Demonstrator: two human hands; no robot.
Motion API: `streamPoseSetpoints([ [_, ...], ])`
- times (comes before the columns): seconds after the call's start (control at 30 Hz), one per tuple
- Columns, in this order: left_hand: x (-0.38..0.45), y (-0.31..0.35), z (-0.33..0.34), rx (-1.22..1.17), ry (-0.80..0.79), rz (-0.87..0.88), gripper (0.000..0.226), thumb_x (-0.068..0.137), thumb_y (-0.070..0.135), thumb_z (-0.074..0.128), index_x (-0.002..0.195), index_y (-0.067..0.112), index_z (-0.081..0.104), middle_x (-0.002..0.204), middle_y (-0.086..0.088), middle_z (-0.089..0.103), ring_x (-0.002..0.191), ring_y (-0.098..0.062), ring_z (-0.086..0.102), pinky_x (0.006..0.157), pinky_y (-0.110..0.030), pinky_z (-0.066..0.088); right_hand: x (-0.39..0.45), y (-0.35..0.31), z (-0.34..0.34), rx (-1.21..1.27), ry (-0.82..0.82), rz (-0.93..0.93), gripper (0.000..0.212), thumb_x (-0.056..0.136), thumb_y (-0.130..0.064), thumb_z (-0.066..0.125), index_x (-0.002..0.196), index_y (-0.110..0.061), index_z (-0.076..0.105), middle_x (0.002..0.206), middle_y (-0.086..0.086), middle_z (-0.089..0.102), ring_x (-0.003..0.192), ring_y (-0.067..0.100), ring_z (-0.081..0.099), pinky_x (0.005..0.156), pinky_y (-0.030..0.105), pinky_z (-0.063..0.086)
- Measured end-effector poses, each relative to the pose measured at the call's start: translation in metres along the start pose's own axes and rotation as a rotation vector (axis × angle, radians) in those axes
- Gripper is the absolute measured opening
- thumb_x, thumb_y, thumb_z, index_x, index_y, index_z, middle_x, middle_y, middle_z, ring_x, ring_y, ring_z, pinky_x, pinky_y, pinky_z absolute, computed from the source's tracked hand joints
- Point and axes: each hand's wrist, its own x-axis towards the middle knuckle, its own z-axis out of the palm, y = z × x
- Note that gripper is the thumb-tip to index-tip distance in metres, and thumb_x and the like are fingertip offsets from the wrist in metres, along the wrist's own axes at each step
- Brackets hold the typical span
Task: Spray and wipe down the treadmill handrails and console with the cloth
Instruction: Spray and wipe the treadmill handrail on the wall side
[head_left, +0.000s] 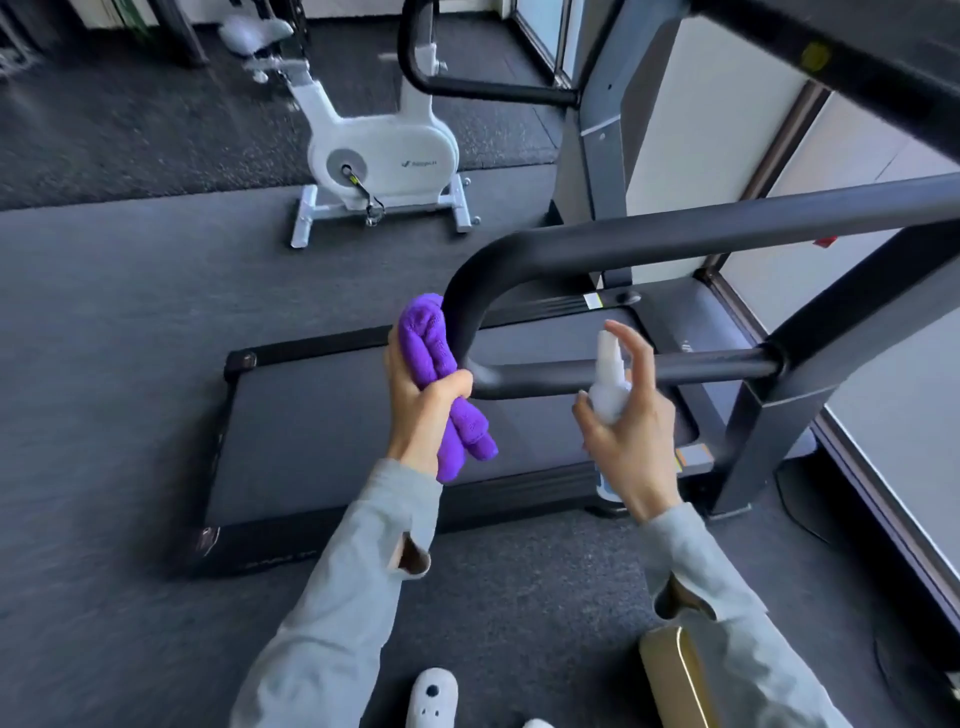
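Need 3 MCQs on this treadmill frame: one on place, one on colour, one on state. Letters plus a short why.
1. Where is the folded terry cloth?
A. On the treadmill belt
B. In the left hand, against the bend of the black tubular handrail
C. On the floor

2. What colour is the cloth?
A. Purple
B. Yellow
C. White

3. How is the small white plastic spray bottle held?
A. Lying on the floor
B. Standing on the console
C. Gripped in the right hand, forefinger raised over its top

Answers:
1 B: the left hand grips the cloth beside the handrail curve.
2 A: it is vivid purple against the dark rail.
3 C: the right hand wraps the bottle, nozzle end toward the lower rail.
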Motion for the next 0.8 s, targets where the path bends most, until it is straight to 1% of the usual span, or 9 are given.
streamPoseSetpoints([
  [0.03,-0.001,0.003,-0.004,0.050,0.008,0.079,0.065,0.065,0.001,0.049,0.118,0.039,0.049,0.119,-0.013,0.047,0.057,-0.033,0.058,0.057,-0.050,0.053,-0.002,-0.002,0.004,-0.005,0.000,-0.014,0.067,0.077,-0.001,0.063,0.135,-0.027,0.043,0.072,-0.012,0.054,0.056,0.018,0.053,0.062,0.022,0.046],
  [0.1,0.005,0.016,-0.005,0.268,0.044,0.304,0.063,0.064,0.017,0.060,0.124,0.034,0.049,0.129,-0.002,0.046,0.109,-0.019,0.057,0.096,-0.048,0.046,-0.006,-0.004,0.008,-0.009,-0.007,-0.046,0.066,0.077,0.000,0.064,0.134,-0.026,0.044,0.076,-0.010,0.055,0.062,0.016,0.048,0.061,0.014,0.040],
  [0.17,0.023,0.034,0.008,0.436,-0.035,0.489,0.057,0.069,0.032,0.062,0.124,0.036,0.049,0.129,0.004,0.048,0.125,-0.016,0.045,0.108,-0.048,0.034,-0.008,-0.008,0.009,-0.002,-0.005,-0.073,0.065,0.078,0.000,0.064,0.134,-0.026,0.043,0.088,-0.008,0.058,0.064,0.015,0.046,0.063,0.014,0.039],
  [0.27,0.039,0.059,0.028,0.475,-0.134,0.494,0.044,0.071,0.043,0.061,0.113,0.031,0.058,0.116,0.002,0.058,0.116,-0.015,0.054,0.104,-0.044,0.039,-0.010,-0.017,0.008,0.004,0.047,-0.140,0.064,0.081,-0.003,0.066,0.134,-0.026,0.041,0.117,-0.023,0.054,0.075,0.009,0.052,0.072,0.009,0.039],
  [0.33,0.039,0.054,0.020,0.305,-0.087,0.296,0.048,0.070,0.045,0.062,0.109,0.018,0.061,0.102,-0.002,0.065,0.097,-0.009,0.061,0.091,-0.026,0.047,-0.013,-0.023,0.005,0.011,0.074,-0.180,0.063,0.083,-0.005,0.068,0.135,-0.025,0.038,0.129,-0.021,0.050,0.094,0.012,0.059,0.083,0.008,0.040],
  [0.4,0.039,0.037,0.001,0.210,-0.020,0.090,0.063,0.069,0.050,0.059,0.113,0.005,0.061,0.105,-0.015,0.067,0.096,-0.012,0.063,0.088,-0.022,0.048,-0.016,-0.028,0.003,-0.007,0.098,-0.218,0.062,0.083,-0.006,0.069,0.135,-0.021,0.038,0.134,-0.014,0.051,0.107,0.014,0.060,0.091,0.008,0.039],
  [0.5,0.038,0.011,-0.023,0.107,-0.014,-0.122,0.080,0.064,0.062,0.055,0.115,0.001,0.060,0.105,-0.023,0.066,0.110,-0.021,0.061,0.106,-0.044,0.040,-0.021,-0.029,0.002,-0.078,0.131,-0.243,0.064,0.081,0.000,0.070,0.133,-0.021,0.040,0.125,-0.013,0.055,0.096,0.012,0.058,0.088,-0.001,0.033],
  [0.63,0.040,-0.005,-0.032,0.003,-0.013,-0.237,0.100,0.047,0.076,0.067,0.124,0.012,0.057,0.117,-0.019,0.065,0.114,-0.022,0.060,0.108,-0.044,0.036,-0.023,-0.030,0.004,-0.115,0.132,-0.227,0.063,0.080,0.003,0.068,0.128,-0.028,0.040,0.105,0.002,0.066,0.079,0.012,0.052,0.075,-0.002,0.032],
  [0.8,0.039,-0.001,-0.028,0.003,-0.057,-0.198,0.086,0.060,0.069,0.058,0.122,0.009,0.059,0.112,-0.020,0.067,0.115,-0.023,0.060,0.109,-0.042,0.035,-0.027,-0.033,0.009,-0.108,0.199,-0.230,0.058,0.080,0.003,0.068,0.125,-0.025,0.042,0.108,0.005,0.067,0.082,0.012,0.055,0.071,0.005,0.035],
])
